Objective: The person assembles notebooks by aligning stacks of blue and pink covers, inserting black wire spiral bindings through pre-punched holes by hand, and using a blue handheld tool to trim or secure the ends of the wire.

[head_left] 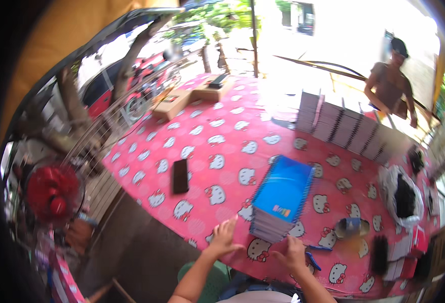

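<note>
A stack of spiral-bound notebooks with a bright blue cover (286, 182) on top stands in front of me on the pink table. My left hand (224, 239) hovers at the table's near edge, left of the stack, its fingers and thumb spread and nothing in it. Close to the stack's near right corner is my right hand (294, 256), thumb held apart from the fingers. It appears to hold nothing; whether its fingertips touch the notebooks I cannot tell. Two blue pen-like tools, one of them a blue handled piece (313, 261), lie just right of that hand.
A long row of spiral notebooks (341, 123) lines the far right. Elsewhere on the patterned tablecloth (217, 161) are a dark phone (180, 176), cardboard boxes (172, 104), a can-like cylinder (352, 228) and a plastic bag (401, 196). A red fan (54, 191) stands left; another person (391, 83) is beyond the row.
</note>
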Tool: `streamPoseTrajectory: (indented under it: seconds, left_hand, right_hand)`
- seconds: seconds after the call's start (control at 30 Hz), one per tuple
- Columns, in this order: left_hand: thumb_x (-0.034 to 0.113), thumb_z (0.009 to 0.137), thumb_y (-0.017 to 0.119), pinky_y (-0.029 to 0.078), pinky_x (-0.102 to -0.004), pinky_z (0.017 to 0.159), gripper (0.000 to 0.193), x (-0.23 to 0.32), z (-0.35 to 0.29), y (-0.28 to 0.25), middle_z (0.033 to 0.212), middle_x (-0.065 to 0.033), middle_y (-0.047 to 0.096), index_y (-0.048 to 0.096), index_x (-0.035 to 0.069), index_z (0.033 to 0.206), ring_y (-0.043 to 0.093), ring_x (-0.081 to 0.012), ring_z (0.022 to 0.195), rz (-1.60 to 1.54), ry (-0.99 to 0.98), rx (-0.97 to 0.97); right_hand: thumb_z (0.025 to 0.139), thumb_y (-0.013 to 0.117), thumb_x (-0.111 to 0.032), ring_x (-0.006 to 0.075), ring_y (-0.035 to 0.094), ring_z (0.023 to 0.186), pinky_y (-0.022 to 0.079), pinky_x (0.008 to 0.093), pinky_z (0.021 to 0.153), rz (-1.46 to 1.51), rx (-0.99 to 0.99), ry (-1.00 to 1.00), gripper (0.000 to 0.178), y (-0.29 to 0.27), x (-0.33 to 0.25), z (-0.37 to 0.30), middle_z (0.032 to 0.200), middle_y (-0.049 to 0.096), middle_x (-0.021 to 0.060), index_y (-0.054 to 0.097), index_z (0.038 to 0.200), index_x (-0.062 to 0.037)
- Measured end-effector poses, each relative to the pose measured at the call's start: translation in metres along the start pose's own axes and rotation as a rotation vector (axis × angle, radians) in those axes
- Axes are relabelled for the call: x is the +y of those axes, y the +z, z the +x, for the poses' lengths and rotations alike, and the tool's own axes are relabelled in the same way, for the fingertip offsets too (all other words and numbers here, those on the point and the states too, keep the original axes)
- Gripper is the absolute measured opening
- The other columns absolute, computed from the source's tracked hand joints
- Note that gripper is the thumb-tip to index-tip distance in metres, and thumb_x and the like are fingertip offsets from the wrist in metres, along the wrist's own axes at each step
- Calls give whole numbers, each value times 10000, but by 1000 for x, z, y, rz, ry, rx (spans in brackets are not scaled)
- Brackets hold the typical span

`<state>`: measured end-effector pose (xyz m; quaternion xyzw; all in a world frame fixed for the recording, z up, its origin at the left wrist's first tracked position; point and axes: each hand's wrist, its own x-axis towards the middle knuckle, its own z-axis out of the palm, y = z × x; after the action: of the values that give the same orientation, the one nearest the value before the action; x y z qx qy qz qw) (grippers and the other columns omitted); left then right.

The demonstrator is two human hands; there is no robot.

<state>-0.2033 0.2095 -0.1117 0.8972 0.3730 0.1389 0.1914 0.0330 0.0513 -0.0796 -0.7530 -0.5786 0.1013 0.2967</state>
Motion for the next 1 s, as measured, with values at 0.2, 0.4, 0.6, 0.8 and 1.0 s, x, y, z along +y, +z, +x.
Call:
streamPoseTrajectory:
  seconds: [0.2,0.4,0.6,0.8,1.0]
  left_hand:
    - [433,635,798,268,-424,912,674,-2,49,58,1084,-77,607,588,121,1194,465,-272,1082,-140,85,-10]
    - [353,637,783,277,-417,881,472,27,72,34,944,-57,633,652,148,1042,498,-266,1008,-369,158,133]
    - [370,592,801,269,-424,899,620,32,150,43,948,-59,629,619,136,1136,496,-254,1022,-319,95,175]
    - [506,514,841,216,-505,1008,989,35,265,45,1095,-43,660,491,171,1377,498,-255,1045,-372,35,97]
    - [540,531,808,172,-566,1048,1019,49,356,66,1015,-62,672,438,224,1426,501,-261,1070,-257,-79,20]
  right_hand:
    - [612,804,-429,326,525,987,383,438,854,-100,145,164,768,46,-6,17,1045,558,139,489,1190,-33]
    - [673,762,-404,326,522,951,378,442,794,-136,158,125,629,61,17,26,989,548,133,498,1096,-21]
    - [653,789,-380,339,526,976,385,468,811,-171,228,172,634,50,43,98,1025,554,153,510,1091,-16]
    - [594,837,-333,372,570,949,450,495,791,-131,212,222,598,26,87,205,1039,605,167,598,1071,-63]
    - [601,843,-350,397,582,966,487,486,797,-253,327,218,601,21,153,279,1056,619,180,620,1086,-73]
